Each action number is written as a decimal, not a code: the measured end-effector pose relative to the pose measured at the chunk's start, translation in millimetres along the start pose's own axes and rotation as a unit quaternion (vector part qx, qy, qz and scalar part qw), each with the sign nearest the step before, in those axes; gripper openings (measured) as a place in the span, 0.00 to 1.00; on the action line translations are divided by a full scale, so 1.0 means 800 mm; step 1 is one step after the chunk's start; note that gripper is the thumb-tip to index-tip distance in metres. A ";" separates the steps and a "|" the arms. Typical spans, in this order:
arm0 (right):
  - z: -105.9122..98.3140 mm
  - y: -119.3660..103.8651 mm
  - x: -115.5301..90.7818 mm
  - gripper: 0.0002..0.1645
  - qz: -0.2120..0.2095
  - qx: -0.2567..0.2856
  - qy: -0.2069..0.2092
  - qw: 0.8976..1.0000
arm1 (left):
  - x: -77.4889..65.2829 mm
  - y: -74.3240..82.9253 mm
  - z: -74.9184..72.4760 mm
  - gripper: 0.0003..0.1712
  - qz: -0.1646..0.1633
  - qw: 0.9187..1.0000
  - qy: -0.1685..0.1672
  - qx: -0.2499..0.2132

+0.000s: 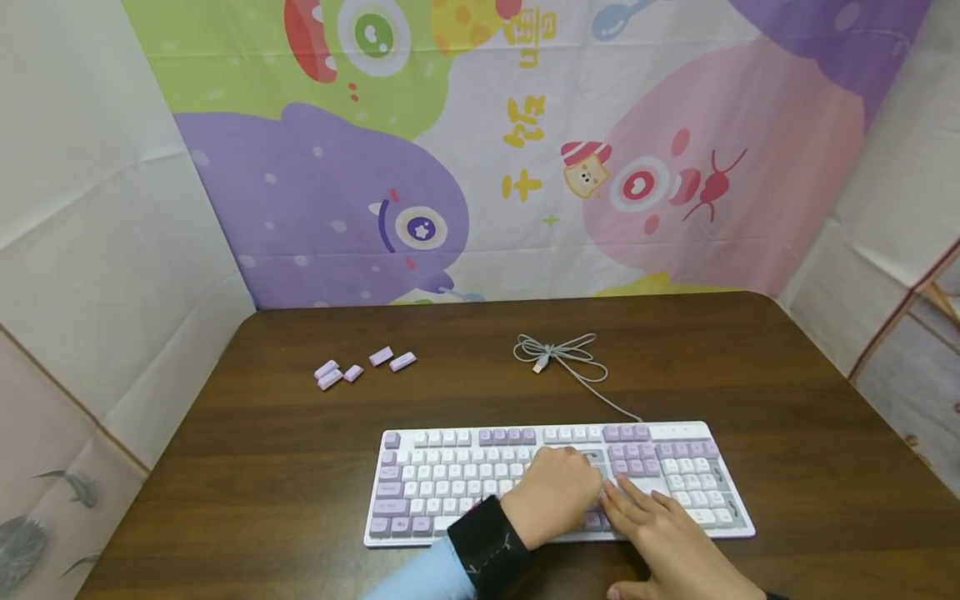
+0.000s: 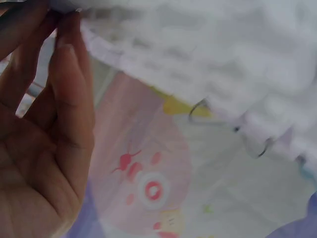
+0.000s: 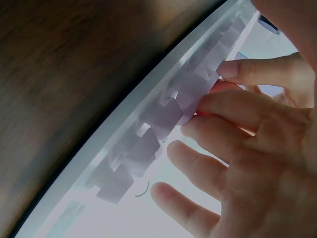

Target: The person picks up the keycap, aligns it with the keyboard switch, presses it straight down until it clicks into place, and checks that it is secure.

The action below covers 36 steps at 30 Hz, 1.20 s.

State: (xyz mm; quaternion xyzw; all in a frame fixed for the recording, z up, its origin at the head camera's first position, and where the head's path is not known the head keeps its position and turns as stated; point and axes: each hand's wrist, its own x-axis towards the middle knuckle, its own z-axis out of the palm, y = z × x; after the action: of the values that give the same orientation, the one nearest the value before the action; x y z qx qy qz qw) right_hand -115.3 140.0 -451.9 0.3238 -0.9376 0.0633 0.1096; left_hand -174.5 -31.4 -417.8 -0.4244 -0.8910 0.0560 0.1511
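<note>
A white and lavender keyboard (image 1: 465,471) lies on the table before me. My left hand (image 1: 558,487) bends down over its right-middle part, a black band round the wrist; its fingertips meet around a small pale lavender keycap (image 2: 63,6), mostly hidden, at the keyboard's surface. The right hand (image 1: 667,542) lies beside it from the lower right. Its fingers are nearly straight, with fingertips at a row of lavender keys (image 3: 141,148) along the near edge. Grey spots without caps show near the upper middle and along the number pad's right side.
Several loose lavender keycaps (image 1: 330,377) lie on the brown table (image 1: 262,467) at the back left. A tied-up grey cable (image 1: 573,354) with a USB plug runs from behind the keyboard. A cartoon-printed curtain (image 1: 495,250) hangs at the table's far edge.
</note>
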 end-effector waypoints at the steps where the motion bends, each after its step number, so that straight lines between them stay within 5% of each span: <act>1: 0.001 0.000 0.001 0.53 -0.003 -0.009 0.003 1.000 | -0.002 0.003 -0.002 0.05 0.004 1.000 0.000 0.017; 8: 0.008 0.002 0.001 0.53 -0.022 -0.045 0.030 0.998 | -0.014 0.024 -0.011 0.09 0.041 0.993 0.000 0.115; 15: 0.010 0.006 0.001 0.53 -0.032 -0.050 0.051 0.997 | -0.015 0.025 -0.009 0.04 0.033 0.993 0.035 0.111; 26: 0.017 0.003 -0.003 0.44 0.008 -0.028 -0.048 0.998 | -0.018 0.024 0.004 0.06 0.038 0.995 0.030 0.088; 36: 0.021 0.007 -0.002 0.39 -0.004 -0.063 0.011 0.998 | -0.017 0.021 0.004 0.06 0.038 0.996 0.035 0.076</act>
State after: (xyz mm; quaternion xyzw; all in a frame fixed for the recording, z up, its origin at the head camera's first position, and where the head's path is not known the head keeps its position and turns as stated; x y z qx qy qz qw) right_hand -120.2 142.3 -469.3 0.3191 -0.9372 0.0067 0.1404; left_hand -154.8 -31.4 -427.9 -0.4469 -0.8615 0.1146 0.2120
